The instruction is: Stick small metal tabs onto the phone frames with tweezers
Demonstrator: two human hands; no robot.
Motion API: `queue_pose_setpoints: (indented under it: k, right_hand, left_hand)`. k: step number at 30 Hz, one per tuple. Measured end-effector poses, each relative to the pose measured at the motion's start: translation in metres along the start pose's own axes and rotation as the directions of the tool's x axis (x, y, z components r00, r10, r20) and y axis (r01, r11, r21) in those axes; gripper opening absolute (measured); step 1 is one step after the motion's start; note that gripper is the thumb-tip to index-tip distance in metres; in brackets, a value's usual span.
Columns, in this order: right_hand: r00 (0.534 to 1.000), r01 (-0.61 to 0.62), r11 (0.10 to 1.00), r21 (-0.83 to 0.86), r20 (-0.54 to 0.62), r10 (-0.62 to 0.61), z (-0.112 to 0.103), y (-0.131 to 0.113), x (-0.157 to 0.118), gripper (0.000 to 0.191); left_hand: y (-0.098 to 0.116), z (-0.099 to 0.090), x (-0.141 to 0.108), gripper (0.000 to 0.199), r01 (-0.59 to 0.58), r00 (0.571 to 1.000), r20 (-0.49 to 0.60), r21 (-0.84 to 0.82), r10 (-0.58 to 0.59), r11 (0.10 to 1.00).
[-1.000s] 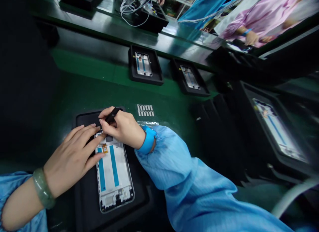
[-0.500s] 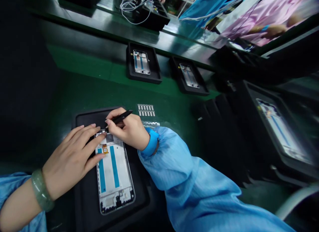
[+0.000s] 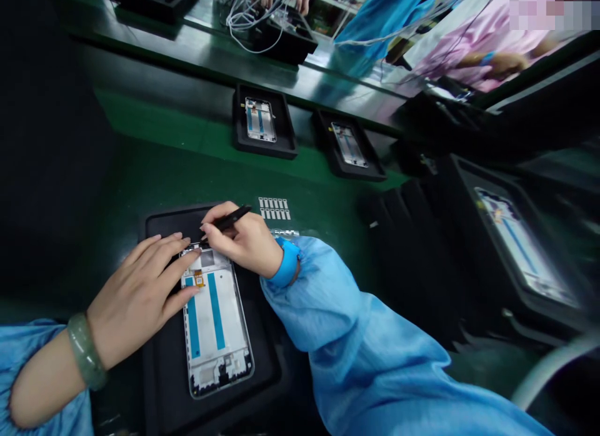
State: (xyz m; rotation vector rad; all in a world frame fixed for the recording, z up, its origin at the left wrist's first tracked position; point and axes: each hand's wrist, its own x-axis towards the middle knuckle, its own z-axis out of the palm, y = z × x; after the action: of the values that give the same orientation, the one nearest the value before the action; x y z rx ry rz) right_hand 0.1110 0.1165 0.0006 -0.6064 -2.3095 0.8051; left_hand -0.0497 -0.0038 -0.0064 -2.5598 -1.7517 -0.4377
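A phone frame (image 3: 233, 320), silver with two blue adhesive strips, lies in a black tray (image 3: 162, 376) in front of me. My left hand (image 3: 143, 289) rests with fingers stretched out over the frame's upper left edge, partly covering it. A small orange flex cable (image 3: 199, 280) shows beside its fingertips. Between thumb and fingers, my right hand (image 3: 246, 239) grips black tweezers (image 3: 232, 218), pointed at the frame's top edge. The tweezers' tips are largely hidden by the hands.
Beyond my right hand lies a sheet of small white labels (image 3: 274, 208). Two black trays (image 3: 288, 150) (image 3: 377, 173) with phone frames stand farther back. Stacked black trays (image 3: 450, 180) rise at right, a phone frame in the top one. Across the bench are cables (image 3: 241, 24) and co-workers' hands.
The view has shifted slightly. Both hands keep nearly the same pose at the top edge of the phone frame. A co-worker's hands at the back show more fully.
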Motion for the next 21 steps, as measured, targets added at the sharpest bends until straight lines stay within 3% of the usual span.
queue_pose_setpoints:
  k: [3, 9, 11, 13, 16, 18, 21]
  right_hand:
    - [0.997, -0.076, 0.993, 0.089, 0.017, 0.075, 0.001, 0.003, -0.003, 0.013]
    - [0.999, -0.020, 0.997, 0.077, 0.033, 0.018, -0.004, 0.002, 0.000, 0.017]
    - [0.999, -0.044, 0.999, 0.002, 0.011, 0.044, -0.017, 0.006, 0.006, 0.020]
    - [0.998, -0.046, 0.979, -0.200, 0.029, 0.053, -0.031, 0.011, 0.012, 0.021]
    - [0.961, 0.046, 0.872, -0.487, 0.260, 0.095, -0.040, 0.018, 0.018, 0.024]
    - [0.909, 0.097, 0.819, -0.566, 0.386, 0.159, -0.038, 0.022, 0.022, 0.030]
    - [0.862, 0.147, 0.789, -0.596, 0.468, 0.193, -0.035, 0.027, 0.031, 0.026]
  left_hand:
    - [0.000, 0.001, 0.000, 0.044, 0.007, 1.000, 0.011, 0.000, -0.007, 1.000]
    - [-0.001, 0.002, -0.001, 0.044, 0.022, 0.999, 0.032, -0.030, -0.021, 0.999]
    - [-0.001, 0.002, -0.001, 0.043, 0.028, 0.999, 0.045, -0.045, -0.026, 0.999]
    - [-0.002, 0.002, -0.002, 0.041, 0.033, 0.998, 0.049, -0.059, -0.030, 0.998]
    - [-0.002, 0.004, -0.002, 0.037, 0.036, 0.999, 0.038, -0.065, -0.034, 0.997]
    - [-0.001, 0.005, -0.002, 0.035, 0.034, 0.999, 0.035, -0.061, -0.032, 0.998]
    - [-0.002, 0.002, -0.001, 0.037, 0.022, 0.999, 0.042, -0.070, -0.019, 0.997]
